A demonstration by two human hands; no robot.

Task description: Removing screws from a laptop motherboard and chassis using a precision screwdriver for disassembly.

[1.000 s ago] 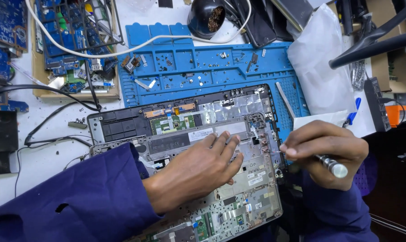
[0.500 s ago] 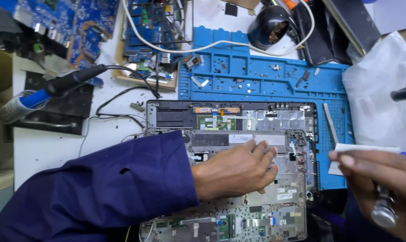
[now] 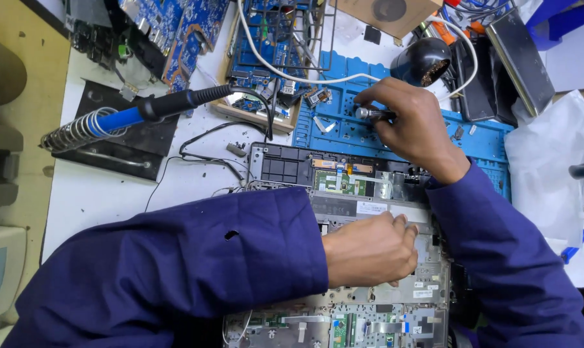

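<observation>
Pinched in the fingers of the right hand [image 3: 413, 124], a small metal-tipped screwdriver [image 3: 368, 113] lies over the blue silicone repair mat [image 3: 479, 145], near its upper edge. Left hand [image 3: 371, 250], loosely curled and holding nothing, presses flat on the opened laptop chassis [image 3: 363, 258], which spans the near middle of the white workbench [image 3: 105, 193] and overlaps the mat's lower edge. White rectangular labels [image 3: 372, 207] sit on the chassis just above that hand. A crumpled white plastic bag [image 3: 546, 161] lies at the right. A brown cardboard box [image 3: 388, 11] sits at the top. A blue-handled soldering iron [image 3: 143, 109] rests in its coil stand at the left, by blue circuit boards [image 3: 176, 26].
</observation>
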